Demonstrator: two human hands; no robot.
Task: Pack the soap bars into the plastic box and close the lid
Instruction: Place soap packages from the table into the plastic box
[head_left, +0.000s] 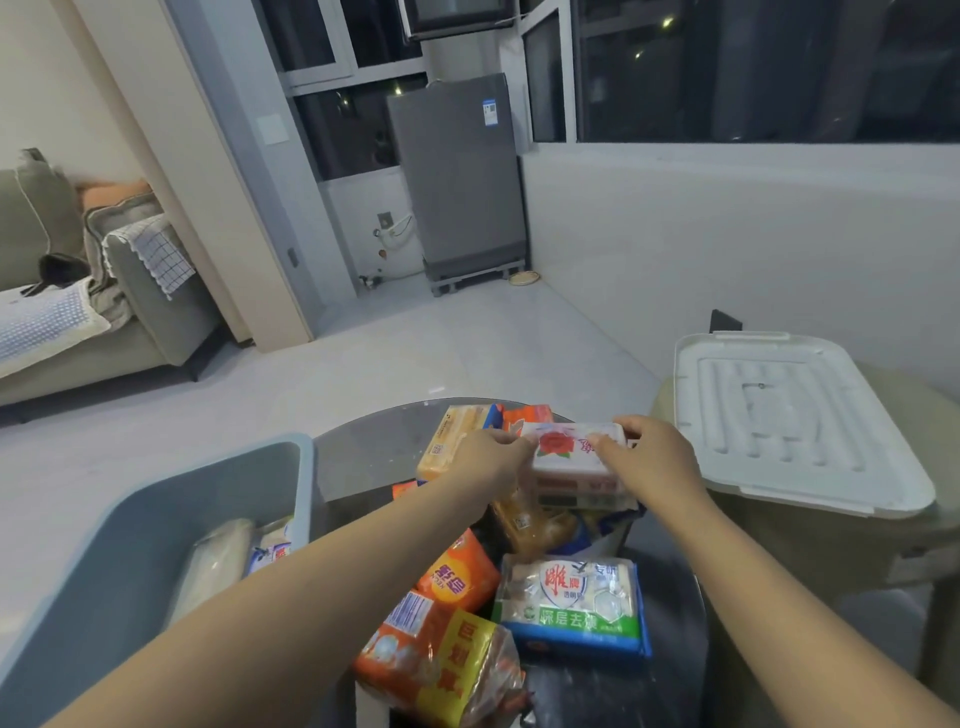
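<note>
Both hands (488, 457) (649, 457) gripping white soap pack (566, 452)

Box mouth: the blue plastic box (156, 545), left of the soap packs (519, 571), is left open on top.
Right side: blocked by the white lid (789, 415).

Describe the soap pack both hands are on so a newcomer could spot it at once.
Start at the round glass table between the blue box and the white lid. At the far side of its soap pile, the left hand and right hand grip the ends of the top pack. It alone is white with a red rose; neighbours are orange or blue-green.
</note>
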